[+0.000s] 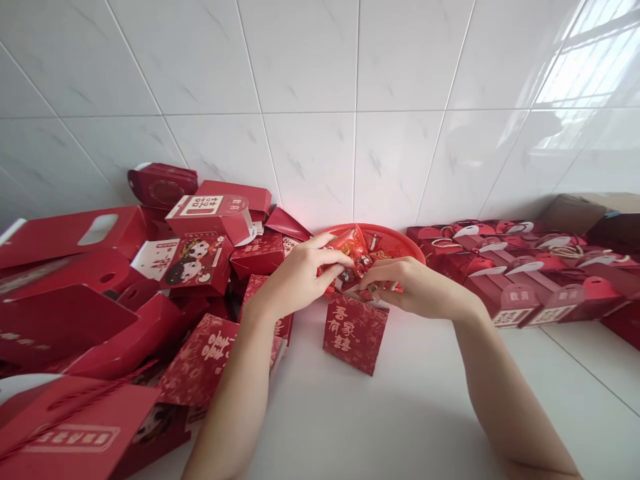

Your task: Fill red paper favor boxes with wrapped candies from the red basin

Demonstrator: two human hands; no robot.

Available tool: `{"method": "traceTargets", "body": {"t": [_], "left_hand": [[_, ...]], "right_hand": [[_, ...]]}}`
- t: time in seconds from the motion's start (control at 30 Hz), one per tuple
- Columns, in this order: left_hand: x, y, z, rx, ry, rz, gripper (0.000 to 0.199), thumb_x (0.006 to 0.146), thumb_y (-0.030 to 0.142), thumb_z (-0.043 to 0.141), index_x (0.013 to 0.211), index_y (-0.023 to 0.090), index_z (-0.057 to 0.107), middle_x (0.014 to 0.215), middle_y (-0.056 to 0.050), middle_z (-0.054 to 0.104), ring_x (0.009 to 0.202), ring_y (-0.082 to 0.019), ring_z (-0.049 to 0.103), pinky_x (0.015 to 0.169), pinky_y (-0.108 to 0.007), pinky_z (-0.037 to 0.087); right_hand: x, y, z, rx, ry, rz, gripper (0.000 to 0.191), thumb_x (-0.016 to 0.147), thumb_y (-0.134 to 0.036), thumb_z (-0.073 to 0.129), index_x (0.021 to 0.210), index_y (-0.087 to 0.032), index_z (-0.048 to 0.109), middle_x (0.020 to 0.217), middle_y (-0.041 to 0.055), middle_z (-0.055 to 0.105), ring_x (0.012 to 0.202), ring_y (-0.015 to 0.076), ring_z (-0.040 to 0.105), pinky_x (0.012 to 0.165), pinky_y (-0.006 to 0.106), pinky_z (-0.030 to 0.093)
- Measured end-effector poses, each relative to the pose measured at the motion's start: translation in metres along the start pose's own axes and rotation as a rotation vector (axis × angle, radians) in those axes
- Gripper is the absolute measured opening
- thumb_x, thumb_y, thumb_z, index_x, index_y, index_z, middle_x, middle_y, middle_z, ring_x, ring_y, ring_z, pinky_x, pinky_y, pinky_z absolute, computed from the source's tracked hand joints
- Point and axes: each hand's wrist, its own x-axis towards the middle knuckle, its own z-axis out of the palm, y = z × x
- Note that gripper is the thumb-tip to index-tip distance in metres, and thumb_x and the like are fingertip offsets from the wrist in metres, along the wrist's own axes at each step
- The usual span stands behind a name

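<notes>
A small red gift box (355, 333) with pale gold characters stands tilted on the white surface, its top flaps up. Over its opening my left hand (313, 270) is closed, thumb and fingers drawn together beside small wrapped sweets; what they pinch is partly hidden. From the other side, my right hand (410, 283) curls its fingertips down at the box's top edge, closed on something too small to make out. Just behind both hands sits a red plastic basket (400, 241) of sweets. A shiny red packet (359, 241) shows above my left fingers.
Red boxes and cartons lie heaped on the left, among them a box with cartoon faces (197, 261) and a bag with a red cord (75, 427). Rows of closed red boxes (515, 300) stand at right, with a brown carton (575, 217) behind. A tiled wall (310, 160) rises at the back.
</notes>
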Motion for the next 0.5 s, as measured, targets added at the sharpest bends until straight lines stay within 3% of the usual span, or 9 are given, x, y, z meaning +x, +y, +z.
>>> {"method": "traceTargets", "body": {"t": [0.2, 0.4, 0.5], "left_hand": [[0.002, -0.006, -0.002, 0.068, -0.091, -0.021, 0.03, 0.089, 0.021, 0.052, 0.097, 0.028, 0.08, 0.095, -0.004, 0.067, 0.084, -0.022, 0.065, 0.074, -0.03, 0.05], [0.001, -0.015, -0.002, 0.063, -0.12, -0.048, 0.028, 0.088, 0.018, 0.056, 0.093, 0.029, 0.081, 0.098, -0.004, 0.069, 0.091, -0.026, 0.067, 0.081, -0.032, 0.05], [0.0, -0.018, -0.003, 0.065, -0.139, -0.047, 0.028, 0.086, 0.016, 0.058, 0.091, 0.03, 0.082, 0.097, -0.004, 0.07, 0.093, -0.027, 0.067, 0.084, -0.034, 0.051]], "right_hand": [[0.006, 0.001, 0.008, -0.009, -0.048, -0.001, 0.036, 0.087, -0.007, 0.053, 0.108, -0.024, 0.076, 0.106, 0.006, 0.071, 0.09, 0.0192, 0.066, 0.08, 0.03, 0.051], [0.008, 0.004, 0.008, 0.03, -0.138, -0.031, 0.032, 0.099, -0.02, 0.045, 0.105, -0.02, 0.076, 0.097, 0.0068, 0.071, 0.083, 0.0174, 0.065, 0.074, 0.028, 0.048], [0.008, 0.008, 0.006, 0.07, -0.151, 0.0, 0.028, 0.099, -0.029, 0.05, 0.105, -0.019, 0.076, 0.093, 0.0056, 0.073, 0.079, 0.0171, 0.064, 0.07, 0.027, 0.048]]}}
